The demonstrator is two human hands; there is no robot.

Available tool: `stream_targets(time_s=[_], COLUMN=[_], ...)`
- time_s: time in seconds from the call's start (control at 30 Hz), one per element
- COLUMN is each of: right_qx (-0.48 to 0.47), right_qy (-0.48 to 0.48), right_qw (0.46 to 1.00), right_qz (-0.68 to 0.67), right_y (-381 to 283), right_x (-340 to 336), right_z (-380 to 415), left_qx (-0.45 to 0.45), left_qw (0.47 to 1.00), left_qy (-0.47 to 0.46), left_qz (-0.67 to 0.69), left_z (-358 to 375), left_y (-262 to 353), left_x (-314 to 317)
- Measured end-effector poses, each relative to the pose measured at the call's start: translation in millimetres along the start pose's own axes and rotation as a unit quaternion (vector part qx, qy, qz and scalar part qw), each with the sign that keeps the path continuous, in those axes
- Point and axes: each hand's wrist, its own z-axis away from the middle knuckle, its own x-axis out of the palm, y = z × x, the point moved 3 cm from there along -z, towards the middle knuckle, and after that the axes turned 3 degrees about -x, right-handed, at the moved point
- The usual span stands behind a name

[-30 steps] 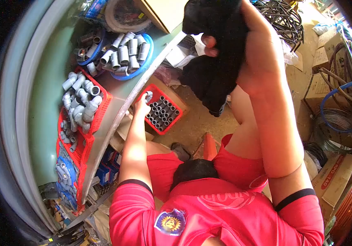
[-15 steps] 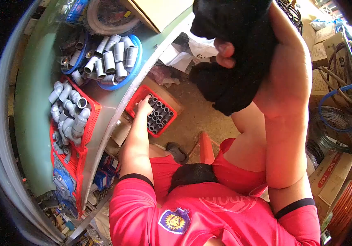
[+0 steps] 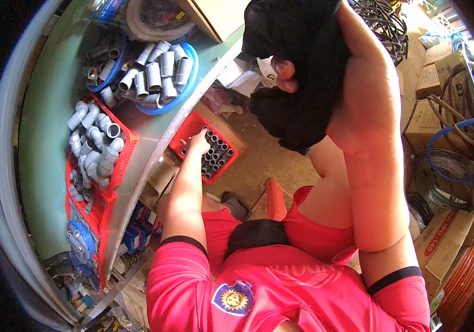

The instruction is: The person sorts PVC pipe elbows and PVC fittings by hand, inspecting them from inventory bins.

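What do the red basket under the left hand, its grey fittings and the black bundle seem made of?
Red basket: probably moulded plastic, smooth, evenly coloured. Grey fittings: likely rigid plastic, smooth, with crisp round ends. Black bundle: apparently fabric, matte, with soft folds; fibre unclear.

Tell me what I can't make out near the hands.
Head view: whether the left hand holds anything, hidden by its own back, in the rectangular red plastic basket.
Head view: most fingers of the right hand, behind the black fabric bundle.
Head view: the bundle's upper end, cut off by the top edge.
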Motion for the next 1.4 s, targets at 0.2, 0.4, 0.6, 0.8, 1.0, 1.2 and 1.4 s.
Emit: stream_targets(time_s=[0.2,0.4,0.6,0.8,1.0,1.2,1.4], right_qx=[-0.008,-0.026,-0.168,-0.241,-0.186,-0.137,-0.104], right_qy=[-0.057,-0.108,-0.231,-0.069,-0.067,-0.077,-0.08], right_qw=[0.998,0.993,0.957,0.96,0.969,0.984,0.991], right_qz=[-0.033,-0.031,-0.054,0.121,0.15,0.086,0.033], right_y=[13,40,78,104,121,115,117], right_x=[14,43,47,31,6,39,55], right_z=[-18,-25,-27,-8,-18,5,20], left_qx=[0.045,0.245,0.344,0.207,-0.159,-0.266,-0.225], left_qw=[0.994,0.91,0.727,0.737,0.812,0.879,0.894], left_qy=[0.023,0.047,0.035,0.39,0.533,0.389,0.386], left_qz=[0.099,0.331,0.594,0.512,0.177,0.072,0.012], left_z=[10,106,297,350,301,284,269], left_y=[-21,-48,-101,-204,-310,-339,-348], left_x=[-7,-42,-125,-182,-175,-177,-179])
